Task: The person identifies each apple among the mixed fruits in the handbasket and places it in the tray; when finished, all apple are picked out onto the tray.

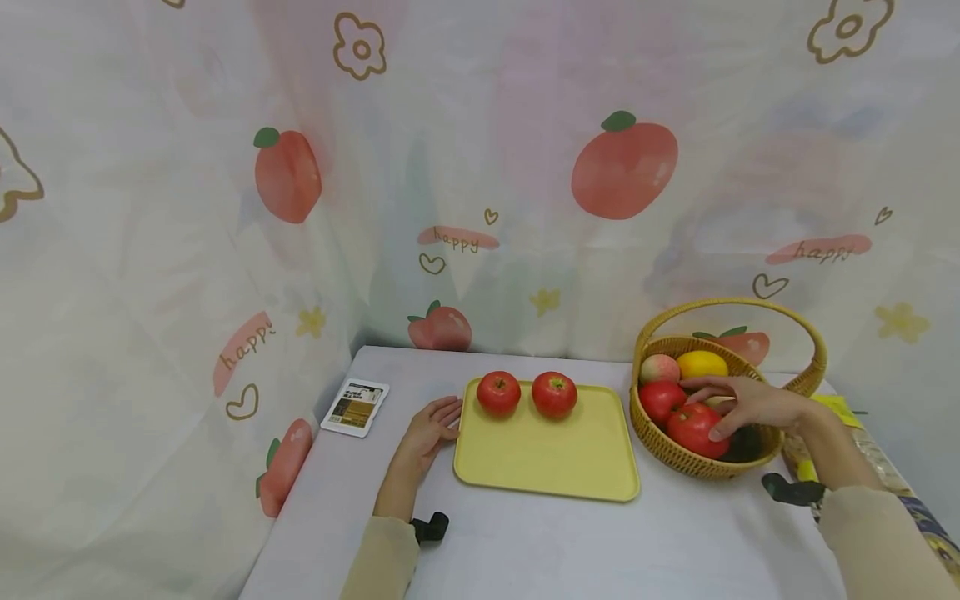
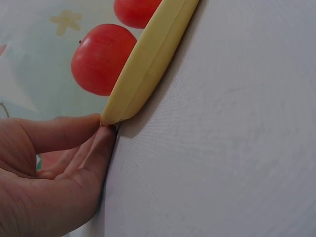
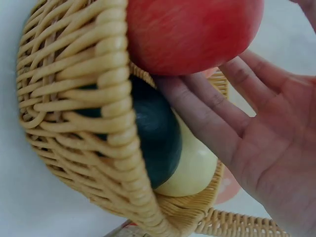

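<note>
My left hand is at the left edge of a yellow tray; in the left wrist view its thumb and fingers pinch the tray's rim. Two red apples sit toward the tray's far side. Over the wicker basket, my right hand reaches in with fingers spread about a red apple. The right wrist view has fairly straight fingers against this apple's underside and the thumb apart from it. Beneath lie a dark green fruit and a pale yellow one.
Another red apple, a pinkish peach and a yellow lemon fill the basket's left and far side. Its tall handle arches above. A white labelled packet lies at left; plastic bags are at right.
</note>
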Tool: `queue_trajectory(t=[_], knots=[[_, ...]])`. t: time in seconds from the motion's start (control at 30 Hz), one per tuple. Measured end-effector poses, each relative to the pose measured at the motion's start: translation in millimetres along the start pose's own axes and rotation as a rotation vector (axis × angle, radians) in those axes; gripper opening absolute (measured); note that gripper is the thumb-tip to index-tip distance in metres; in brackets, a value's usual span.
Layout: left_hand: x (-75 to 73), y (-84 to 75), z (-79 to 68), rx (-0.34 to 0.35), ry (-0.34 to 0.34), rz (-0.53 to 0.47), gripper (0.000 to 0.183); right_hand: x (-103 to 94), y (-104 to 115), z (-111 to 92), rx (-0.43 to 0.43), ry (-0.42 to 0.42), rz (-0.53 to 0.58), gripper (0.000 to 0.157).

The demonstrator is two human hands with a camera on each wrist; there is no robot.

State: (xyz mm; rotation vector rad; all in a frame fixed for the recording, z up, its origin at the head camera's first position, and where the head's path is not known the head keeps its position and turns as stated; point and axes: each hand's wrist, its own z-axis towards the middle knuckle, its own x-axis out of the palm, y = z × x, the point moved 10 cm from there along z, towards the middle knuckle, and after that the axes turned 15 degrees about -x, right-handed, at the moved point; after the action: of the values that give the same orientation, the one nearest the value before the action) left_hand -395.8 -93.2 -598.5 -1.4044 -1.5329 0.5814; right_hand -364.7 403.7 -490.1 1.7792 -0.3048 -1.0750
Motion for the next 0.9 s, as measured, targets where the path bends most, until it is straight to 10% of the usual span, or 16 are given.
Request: queue_trajectory(t=[0.9], knots=[[-3.1, 1.3, 3.2, -0.006, -0.022, 0.006, 0.075, -2.1, 19.6, -7.0, -0.097, -0.140, -0.071, 0.077]])
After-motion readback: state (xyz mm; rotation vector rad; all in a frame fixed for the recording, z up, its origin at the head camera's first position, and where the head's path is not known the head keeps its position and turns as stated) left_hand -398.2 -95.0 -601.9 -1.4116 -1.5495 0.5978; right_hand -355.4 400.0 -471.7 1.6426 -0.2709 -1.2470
